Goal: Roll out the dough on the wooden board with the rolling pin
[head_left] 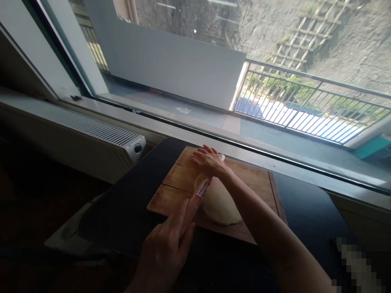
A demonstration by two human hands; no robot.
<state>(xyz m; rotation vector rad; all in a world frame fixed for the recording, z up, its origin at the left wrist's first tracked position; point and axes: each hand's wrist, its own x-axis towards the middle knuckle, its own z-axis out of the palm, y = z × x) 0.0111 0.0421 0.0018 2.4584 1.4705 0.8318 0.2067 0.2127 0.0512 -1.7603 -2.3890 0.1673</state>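
Observation:
A wooden rolling pin (192, 203) with a red-and-white label lies slantwise across a flattened round of pale dough (221, 205). My left hand (171, 238) is closed round the near end of the pin, thumb on one side and fingers along the other. My right hand (209, 160) rests palm down over the far part of the pin, its fingers spread to the left. The pin's far tip shows just past it. Under the dough is a wooden cutting board (174, 183), and my right forearm hides part of the dough and the board.
The board sits on a dark table (122, 207) pushed up to a window sill (244, 156). A white radiator (100, 130) stands to the left below the window. Outside are a walkway and a metal railing (290, 97). The lower left is in deep shadow.

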